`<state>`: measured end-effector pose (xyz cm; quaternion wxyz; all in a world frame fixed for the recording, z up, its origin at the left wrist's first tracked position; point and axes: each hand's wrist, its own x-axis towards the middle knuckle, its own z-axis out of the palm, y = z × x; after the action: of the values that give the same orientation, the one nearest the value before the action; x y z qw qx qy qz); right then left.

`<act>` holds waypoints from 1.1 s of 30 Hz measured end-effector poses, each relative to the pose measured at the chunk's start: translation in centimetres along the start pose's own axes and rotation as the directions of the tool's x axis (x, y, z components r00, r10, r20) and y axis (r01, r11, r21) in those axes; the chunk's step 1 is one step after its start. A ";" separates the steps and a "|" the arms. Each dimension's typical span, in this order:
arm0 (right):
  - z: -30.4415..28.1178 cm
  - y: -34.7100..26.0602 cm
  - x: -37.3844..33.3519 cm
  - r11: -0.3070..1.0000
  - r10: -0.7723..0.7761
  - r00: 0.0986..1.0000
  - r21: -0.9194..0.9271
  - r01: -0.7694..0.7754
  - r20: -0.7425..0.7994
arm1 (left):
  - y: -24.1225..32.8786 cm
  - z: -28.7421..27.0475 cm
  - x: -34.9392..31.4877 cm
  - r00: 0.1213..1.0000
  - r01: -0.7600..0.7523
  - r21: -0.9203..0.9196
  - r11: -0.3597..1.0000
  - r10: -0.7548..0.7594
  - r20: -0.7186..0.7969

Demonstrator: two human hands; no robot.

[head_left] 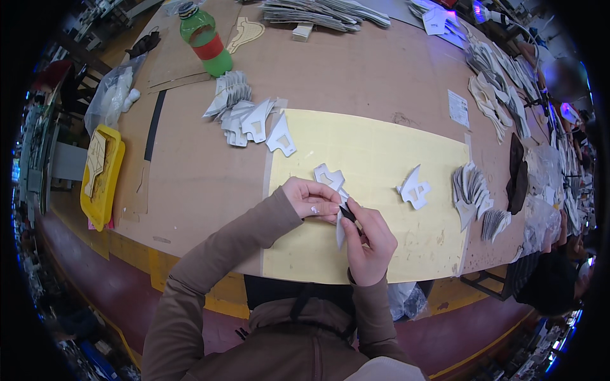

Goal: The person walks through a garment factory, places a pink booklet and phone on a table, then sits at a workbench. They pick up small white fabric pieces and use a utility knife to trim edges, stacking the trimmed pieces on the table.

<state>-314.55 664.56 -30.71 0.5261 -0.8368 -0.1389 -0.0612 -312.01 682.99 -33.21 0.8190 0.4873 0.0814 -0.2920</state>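
Over the yellow sheet (318, 263), my left hand (310, 198) and my right hand (372, 241) meet with fingertips pinched together. Between them is a pale shoe-upper-like cut piece (340, 233), with a narrow dark part (348, 217) at the right fingertips. Whether that dark part is a separate strip or the piece's other side, I cannot tell. A white cut piece with a cut-out (328, 176) shows just beyond my left fingers; whether it joins the held piece is hidden. Another folded white piece (414, 188) lies to the right on the sheet, and one more (281, 136) at its far left corner.
Fanned white pieces (244, 120) lie at left, and grey-white stacks (469, 190) at right. A green bottle with a red label (204, 41) stands far left. A yellow tray (114, 171) sits at the left edge. Long stacked pieces (324, 14) line the far side.
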 end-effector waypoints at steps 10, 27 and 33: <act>-0.2 -0.6 0.0 0.998 0.054 0.999 0.026 -0.054 0.010 | 0.0 0.2 0.0 1.000 -0.004 -0.002 1.000 0.004 0.006; 0.5 0.9 -0.6 0.970 0.105 0.995 0.219 -0.103 0.002 | 0.2 1.2 -0.4 0.991 -0.129 0.138 0.982 0.133 -0.022; -0.1 -0.3 -0.8 0.472 0.512 0.827 0.729 -0.497 0.233 | 0.0 1.4 -0.4 0.985 -0.149 0.158 0.976 0.161 -0.067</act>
<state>-315.43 664.46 -30.60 0.8234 -0.5361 0.1056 0.1532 -312.57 681.98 -32.31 0.7956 0.5647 0.0532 -0.2129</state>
